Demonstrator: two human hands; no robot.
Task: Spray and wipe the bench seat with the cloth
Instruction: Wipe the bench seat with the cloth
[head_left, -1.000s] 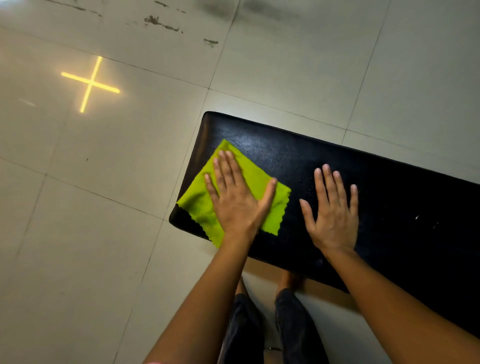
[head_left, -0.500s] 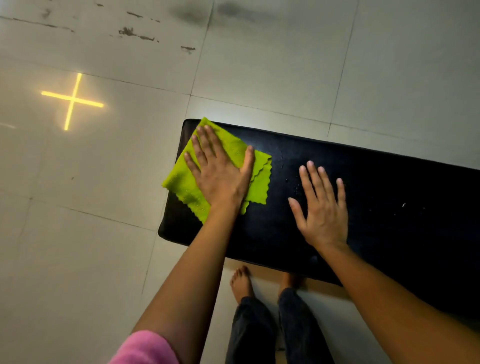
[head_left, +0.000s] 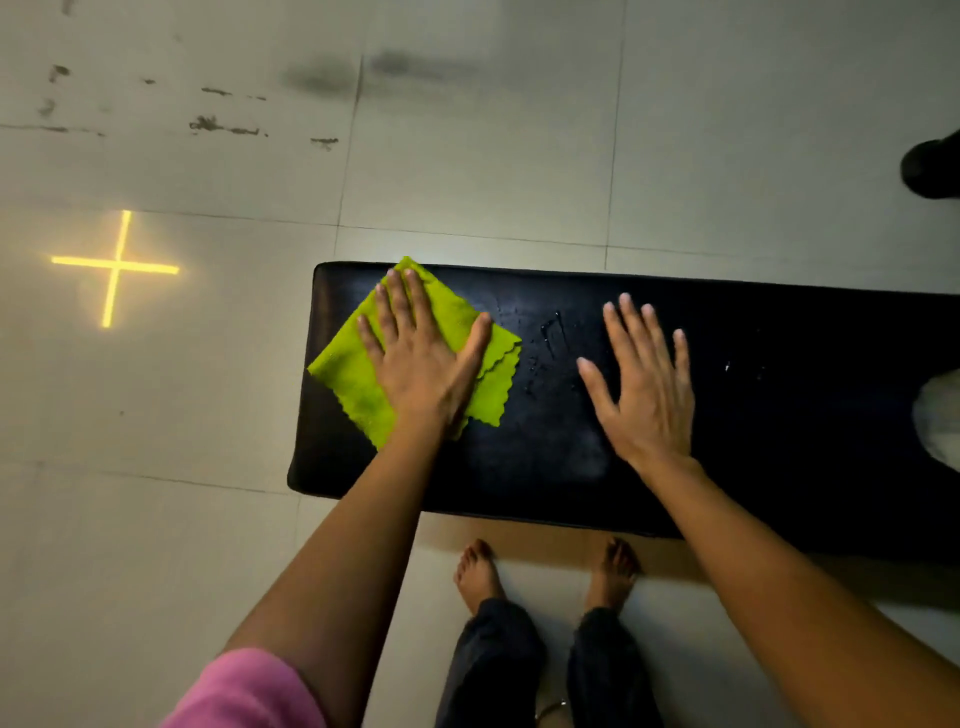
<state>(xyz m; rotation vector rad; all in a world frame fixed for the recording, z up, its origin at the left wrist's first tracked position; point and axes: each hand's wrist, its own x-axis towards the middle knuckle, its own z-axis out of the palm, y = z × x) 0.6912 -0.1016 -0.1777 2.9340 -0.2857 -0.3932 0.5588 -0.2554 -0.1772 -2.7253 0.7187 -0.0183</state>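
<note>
A black padded bench seat runs from the middle to the right edge of the head view. A folded lime-green cloth lies on its left end. My left hand presses flat on the cloth, fingers spread and pointing away from me. My right hand rests flat and empty on the bare seat, to the right of the cloth. Small wet droplets glisten on the seat between the two hands. No spray bottle is in view.
Pale floor tiles surround the bench, with dark scuff marks at the far side. A yellow light cross shines on the floor at left. My bare feet stand in front of the bench. A dark object and a pale one sit at the right edge.
My left hand has slid the cloth from the near left part of the seat toward the far left corner. My right hand has stayed flat on the seat.
</note>
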